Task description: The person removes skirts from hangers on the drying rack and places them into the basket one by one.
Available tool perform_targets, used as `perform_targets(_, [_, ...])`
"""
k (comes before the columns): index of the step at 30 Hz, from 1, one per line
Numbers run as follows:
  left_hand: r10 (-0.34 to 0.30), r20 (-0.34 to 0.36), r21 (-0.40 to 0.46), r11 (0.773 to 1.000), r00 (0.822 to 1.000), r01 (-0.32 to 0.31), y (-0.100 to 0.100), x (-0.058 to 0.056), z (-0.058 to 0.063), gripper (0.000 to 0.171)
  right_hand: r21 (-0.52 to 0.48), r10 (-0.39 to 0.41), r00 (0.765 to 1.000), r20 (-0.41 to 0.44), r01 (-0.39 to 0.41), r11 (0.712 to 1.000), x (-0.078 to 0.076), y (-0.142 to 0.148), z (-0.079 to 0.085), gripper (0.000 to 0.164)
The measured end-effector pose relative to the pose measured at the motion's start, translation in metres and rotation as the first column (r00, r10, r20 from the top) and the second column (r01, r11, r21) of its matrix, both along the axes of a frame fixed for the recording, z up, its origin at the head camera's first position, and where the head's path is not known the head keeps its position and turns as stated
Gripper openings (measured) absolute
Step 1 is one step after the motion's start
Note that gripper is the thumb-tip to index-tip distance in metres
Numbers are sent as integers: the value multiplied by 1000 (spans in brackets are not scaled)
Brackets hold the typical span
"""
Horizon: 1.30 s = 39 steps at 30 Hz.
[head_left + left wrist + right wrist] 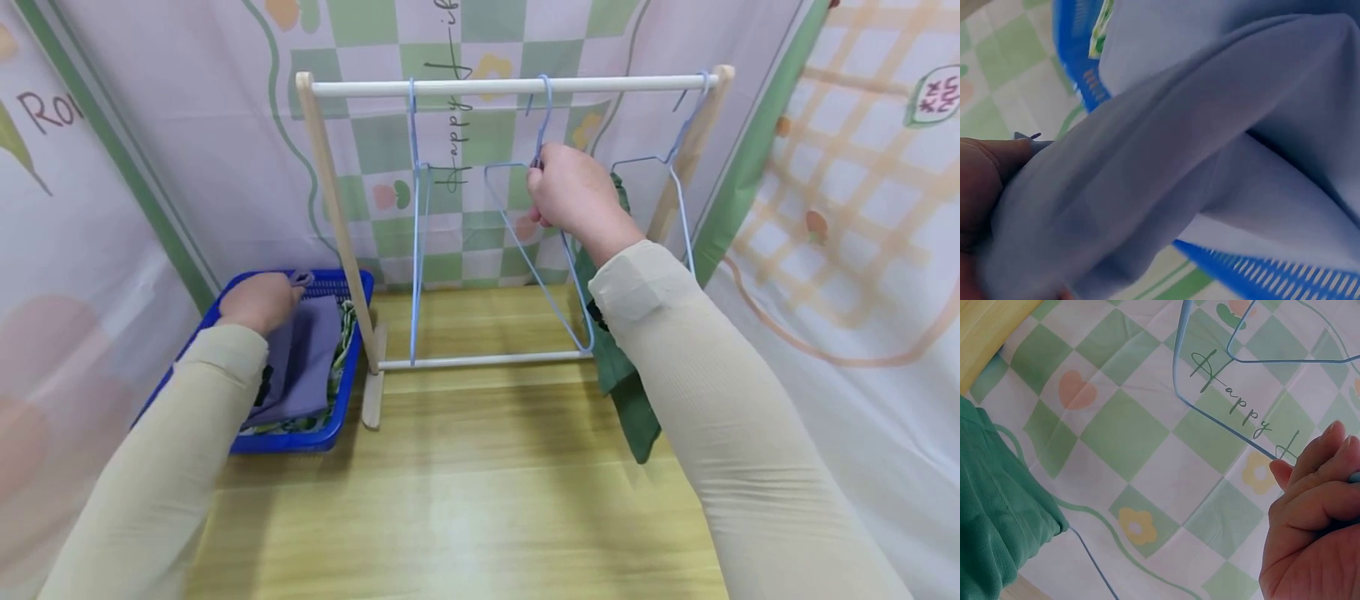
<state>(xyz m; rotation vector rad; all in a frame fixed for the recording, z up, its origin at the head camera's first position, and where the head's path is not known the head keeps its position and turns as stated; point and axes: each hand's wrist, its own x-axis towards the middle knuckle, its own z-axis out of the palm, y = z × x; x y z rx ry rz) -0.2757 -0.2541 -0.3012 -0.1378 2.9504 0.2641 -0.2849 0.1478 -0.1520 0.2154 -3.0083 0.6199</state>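
Observation:
My left hand (258,302) is over the blue basket (330,437) and grips a folded greyish-purple garment (311,358). In the left wrist view a thick fold of that garment (1147,162) rises from the basket to the fingers. My right hand (577,192) holds a light blue wire hanger (525,258) just below its hook, which hangs over the rack's top bar (480,86). The right wrist view shows the fingers curled at the hanger's neck, with a bare hanger arm (1222,428) running out from it. The garment's exact kind is hidden by its folds.
Another bare blue hanger (415,250) hangs on the left of the bar. To the right, a hanger (682,208) hangs with a green garment (633,417), partly behind my right forearm. Patterned cloth (345,325) lies in the basket. The wooden table (450,508) extends in front.

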Motion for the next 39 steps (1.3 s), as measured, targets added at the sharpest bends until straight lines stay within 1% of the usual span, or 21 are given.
perform_targets(3, [-48,21,6,999,999,48,7,0,-9,50,-1,0,1000,-1,0,1000,0,0,0,35])
perform_targets(7, [-93,26,23,995,995,93,13,0,-15,50,-3,-2,1000,5,2,1000,0,0,0,35])
perform_targets(13, [-120,17,26,993,993,119,22,-2,-21,49,-10,1,1000,3,-1,1000,0,1,0,34])
perform_targets(15, [-128,24,30,991,992,127,25,-3,-23,49,-11,3,1000,0,-3,1000,0,1,1,34])
perform_targets(19, [-146,54,45,989,988,143,29,-2,-28,48,-13,6,1000,-1,-6,1000,-1,2,0,34])
perform_targets(23, [-157,92,100,984,983,148,33,-1,-33,42,-18,8,1000,3,-7,1000,-1,2,0,34])
perform_targets(26, [-173,124,140,978,977,156,35,-2,-36,37,-17,6,1000,5,-6,1000,-1,2,-1,34])
perform_targets(29, [-188,170,158,974,967,161,38,-2,-37,34,-12,6,1000,6,-6,1000,-2,2,-1,34])
perform_targets(31, [-188,203,160,975,961,157,39,-3,-38,31,-10,7,1000,8,-7,1000,-2,2,-1,34])
perform_targets(34, [-187,243,151,977,952,153,40,-2,-37,31,-12,7,1000,12,-7,1000,-2,2,-1,34])
perform_targets(39, [-206,276,133,976,939,175,44,1,-34,28,-19,3,1000,17,-2,1000,-3,2,-1,34])
